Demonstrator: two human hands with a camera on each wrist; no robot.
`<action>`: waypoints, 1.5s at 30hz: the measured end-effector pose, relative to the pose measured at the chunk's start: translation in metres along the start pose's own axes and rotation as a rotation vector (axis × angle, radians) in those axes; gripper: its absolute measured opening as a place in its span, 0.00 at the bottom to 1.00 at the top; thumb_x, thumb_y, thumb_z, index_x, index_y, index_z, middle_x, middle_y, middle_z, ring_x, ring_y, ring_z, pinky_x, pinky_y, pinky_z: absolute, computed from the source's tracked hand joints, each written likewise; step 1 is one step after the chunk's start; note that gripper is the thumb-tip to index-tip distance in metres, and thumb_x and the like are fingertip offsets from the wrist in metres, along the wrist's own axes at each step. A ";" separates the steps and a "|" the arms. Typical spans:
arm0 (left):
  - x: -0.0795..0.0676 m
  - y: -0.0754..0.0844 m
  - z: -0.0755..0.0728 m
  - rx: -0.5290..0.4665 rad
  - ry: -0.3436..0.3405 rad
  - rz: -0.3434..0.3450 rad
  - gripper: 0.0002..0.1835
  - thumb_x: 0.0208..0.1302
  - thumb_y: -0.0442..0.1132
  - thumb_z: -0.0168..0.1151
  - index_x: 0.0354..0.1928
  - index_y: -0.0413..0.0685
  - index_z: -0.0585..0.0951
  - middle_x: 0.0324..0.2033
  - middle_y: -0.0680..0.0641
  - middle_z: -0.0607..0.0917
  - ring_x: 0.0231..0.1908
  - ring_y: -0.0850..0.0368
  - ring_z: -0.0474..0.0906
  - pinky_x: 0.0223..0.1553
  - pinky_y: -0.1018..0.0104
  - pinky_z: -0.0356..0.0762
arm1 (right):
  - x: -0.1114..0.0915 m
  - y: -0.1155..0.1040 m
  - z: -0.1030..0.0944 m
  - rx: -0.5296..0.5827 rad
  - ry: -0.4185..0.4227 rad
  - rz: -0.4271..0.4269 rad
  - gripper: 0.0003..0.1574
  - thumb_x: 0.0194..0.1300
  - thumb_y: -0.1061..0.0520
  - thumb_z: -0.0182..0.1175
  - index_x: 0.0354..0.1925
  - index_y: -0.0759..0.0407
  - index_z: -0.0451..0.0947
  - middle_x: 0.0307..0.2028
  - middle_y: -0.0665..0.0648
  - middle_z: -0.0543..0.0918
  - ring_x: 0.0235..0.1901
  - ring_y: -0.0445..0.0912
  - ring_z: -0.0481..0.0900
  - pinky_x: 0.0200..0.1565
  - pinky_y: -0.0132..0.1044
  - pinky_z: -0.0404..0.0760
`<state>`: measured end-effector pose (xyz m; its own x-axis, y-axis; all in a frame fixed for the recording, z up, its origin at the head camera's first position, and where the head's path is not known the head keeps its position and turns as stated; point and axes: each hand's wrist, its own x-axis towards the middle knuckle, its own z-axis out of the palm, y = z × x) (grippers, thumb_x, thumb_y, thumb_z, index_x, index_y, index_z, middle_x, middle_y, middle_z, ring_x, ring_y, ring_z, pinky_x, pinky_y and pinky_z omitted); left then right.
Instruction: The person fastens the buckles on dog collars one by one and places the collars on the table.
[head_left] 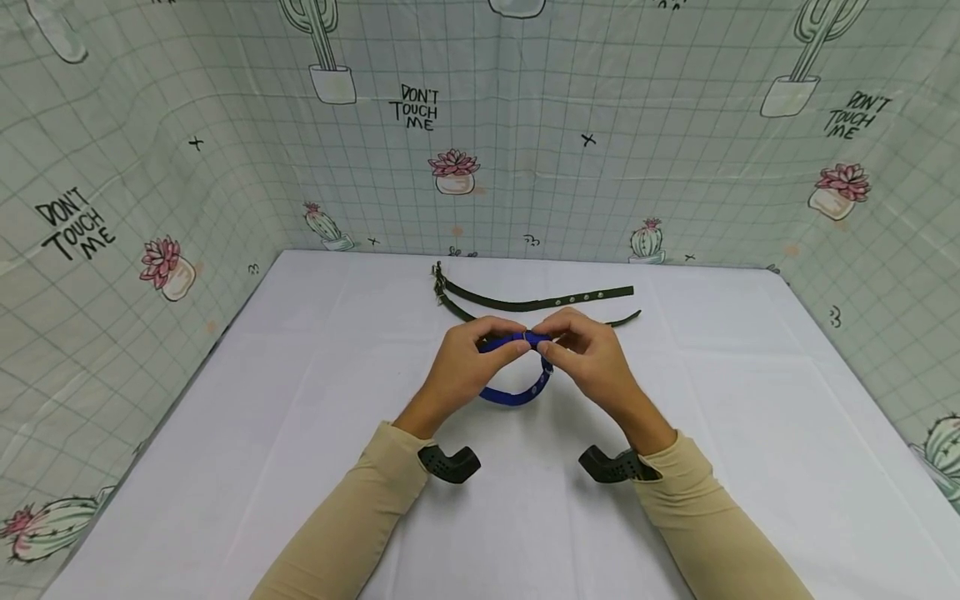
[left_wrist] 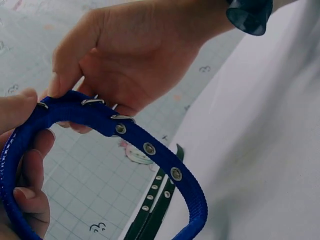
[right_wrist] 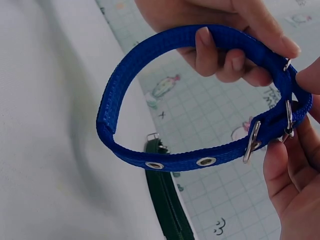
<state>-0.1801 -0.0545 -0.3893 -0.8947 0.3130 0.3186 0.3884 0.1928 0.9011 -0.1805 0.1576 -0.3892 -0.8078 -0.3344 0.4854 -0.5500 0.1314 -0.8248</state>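
Both hands hold a blue webbing collar above the table, its band closed into a loop. Metal eyelets line one stretch of it, and silver metal loops sit around the overlapped part. My left hand pinches the band between thumb and index finger, the other fingers curled inside the loop in the right wrist view. Close beside it, my right hand pinches the overlapped part near the metal loops. The fingertips of both hands nearly meet at the top of the loop.
Behind the hands, dark green straps with eyelets lie on the white table, their metal buckles at the left end. A cloth printed with cacti hangs round the back and sides. Black wrist devices stick out below both wrists.
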 end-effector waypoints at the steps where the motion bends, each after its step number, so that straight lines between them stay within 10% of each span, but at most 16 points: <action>1: 0.000 0.000 0.000 -0.002 0.006 0.000 0.14 0.66 0.49 0.69 0.50 0.53 0.86 0.45 0.55 0.86 0.44 0.59 0.82 0.46 0.62 0.82 | 0.000 0.000 0.000 0.001 0.005 -0.001 0.10 0.67 0.68 0.63 0.46 0.65 0.83 0.44 0.59 0.82 0.42 0.48 0.79 0.40 0.33 0.79; 45: 0.001 0.001 0.002 -0.018 0.068 0.002 0.12 0.75 0.43 0.59 0.48 0.41 0.82 0.40 0.46 0.82 0.40 0.54 0.77 0.45 0.61 0.78 | 0.000 0.000 0.005 0.002 0.022 0.145 0.11 0.70 0.61 0.64 0.48 0.64 0.80 0.42 0.59 0.83 0.36 0.51 0.79 0.37 0.34 0.80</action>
<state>-0.1804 -0.0524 -0.3887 -0.9072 0.2497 0.3386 0.3863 0.1755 0.9055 -0.1798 0.1526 -0.3910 -0.8833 -0.2917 0.3671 -0.4266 0.1750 -0.8874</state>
